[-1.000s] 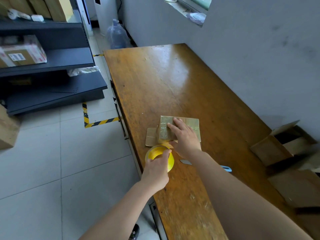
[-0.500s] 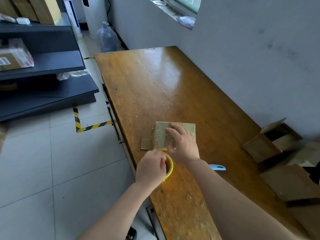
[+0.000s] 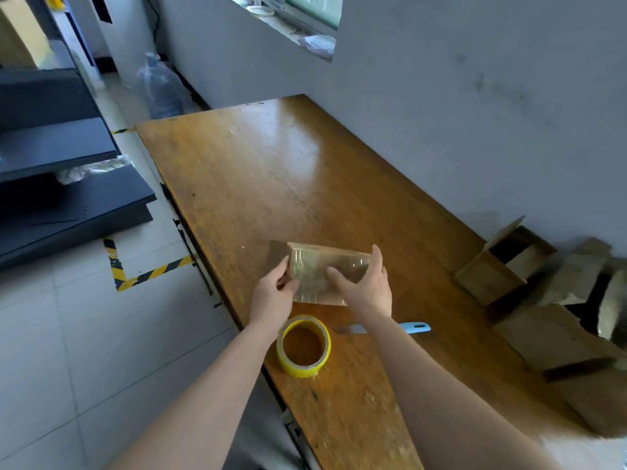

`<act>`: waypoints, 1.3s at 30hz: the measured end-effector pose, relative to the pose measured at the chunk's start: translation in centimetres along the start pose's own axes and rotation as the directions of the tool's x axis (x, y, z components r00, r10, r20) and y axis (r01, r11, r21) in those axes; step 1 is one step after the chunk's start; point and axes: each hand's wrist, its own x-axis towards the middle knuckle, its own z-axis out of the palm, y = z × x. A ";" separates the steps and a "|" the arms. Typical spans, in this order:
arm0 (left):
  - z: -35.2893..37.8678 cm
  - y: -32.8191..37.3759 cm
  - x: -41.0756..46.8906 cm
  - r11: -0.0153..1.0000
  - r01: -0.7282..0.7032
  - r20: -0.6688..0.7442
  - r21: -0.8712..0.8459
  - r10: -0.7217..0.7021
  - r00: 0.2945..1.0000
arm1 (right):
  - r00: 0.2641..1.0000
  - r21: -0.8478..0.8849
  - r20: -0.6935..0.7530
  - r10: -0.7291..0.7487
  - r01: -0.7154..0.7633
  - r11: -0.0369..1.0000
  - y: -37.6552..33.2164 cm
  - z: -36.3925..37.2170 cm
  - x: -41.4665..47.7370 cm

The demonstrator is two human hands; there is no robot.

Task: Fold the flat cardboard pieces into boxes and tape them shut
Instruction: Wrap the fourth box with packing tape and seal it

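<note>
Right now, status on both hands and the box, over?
Left hand and right hand both grip the taped box. Tape roll lies flat near table edge, untouched. Blue-handled knife right of the roll, clear of box.

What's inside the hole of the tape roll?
Through the tape roll only bare table shows; nothing lies inside. The near inner wall is hidden by its rim.

Daylight from the window (image 3: 307,15) glares on the table (image 3: 288,157) — edges smeared, wide-angle bent.
</note>
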 end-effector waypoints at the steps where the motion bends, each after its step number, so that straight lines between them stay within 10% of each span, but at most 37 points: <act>1: 0.0 0.1 0.2 0.998 -0.056 -0.005 -0.015 0.056 0.998 | 1.000 0.035 -0.031 0.001 0.000 0.999 -0.3 0.0 0.1; 7: -0.8 1.9 1.6 0.839 0.075 0.098 -0.538 -0.026 0.995 | 0.994 0.188 -0.102 -0.042 0.061 0.980 -0.3 -0.5 0.9; 13: -1.0 1.0 2.9 0.782 0.209 0.121 -0.587 -0.171 0.978 | 0.996 0.110 0.019 -0.085 0.083 0.991 1.2 -0.3 1.5; 26: 2.5 3.2 5.1 0.991 -0.056 0.149 -0.121 0.074 0.986 | 0.966 0.317 0.255 -0.035 -0.049 0.947 0.6 -1.4 3.6; 39: -0.2 5.1 12.7 0.993 0.116 0.587 -0.006 -0.090 0.804 | 0.933 0.439 0.168 0.318 -0.360 0.823 -2.6 1.2 7.8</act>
